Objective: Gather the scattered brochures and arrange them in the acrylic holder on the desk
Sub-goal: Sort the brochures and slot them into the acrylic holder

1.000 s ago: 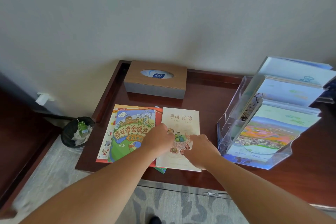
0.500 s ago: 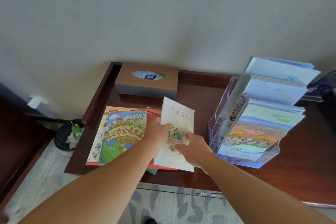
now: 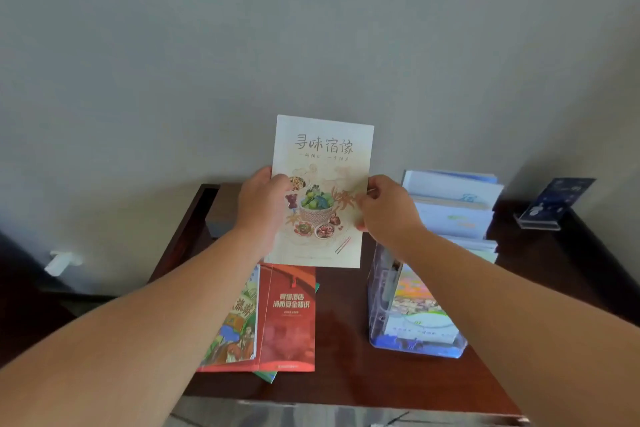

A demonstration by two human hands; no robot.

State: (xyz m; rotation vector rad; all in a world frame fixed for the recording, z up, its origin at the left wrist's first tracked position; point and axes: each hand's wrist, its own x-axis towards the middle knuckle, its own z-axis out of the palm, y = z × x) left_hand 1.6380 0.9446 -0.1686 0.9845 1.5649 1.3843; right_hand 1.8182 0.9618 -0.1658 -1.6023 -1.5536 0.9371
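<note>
Broadly, a plain pale wall (image 3: 311,28) fills the upper half of the view, and below it stands one dark wooden desk (image 3: 346,340). On the right side of the desk sits one clear acrylic holder (image 3: 379,308), already carrying brochures in three stepped rows that can be counted: two pale blue-and-white stacks behind and a colourful landscape cover in front. One cream brochure (image 3: 322,149), printed with a basket of greens and small dishes of food, is held upright in the air above the desk, between the flat pile and the holder and touching neither. Flat on the desk's left side lie three more brochures in an overlapping pile: a red brochure (image 3: 287,319) on the right, a cartoon brochure (image 3: 239,329) just beside it and partly hidden by the forearm, and a green corner (image 3: 266,376) poking out from beneath both. Two hands hold the cream one: the left hand (image 3: 263,211) grips its left edge with the thumb across the front, and the right hand (image 3: 388,211) pinches its right edge with curled fingers. One small clear stand (image 3: 554,201) with a dark blue card sits at the far right, well apart from the holder. One small white fitting (image 3: 62,262) shows at the left, beyond the desk.
</note>
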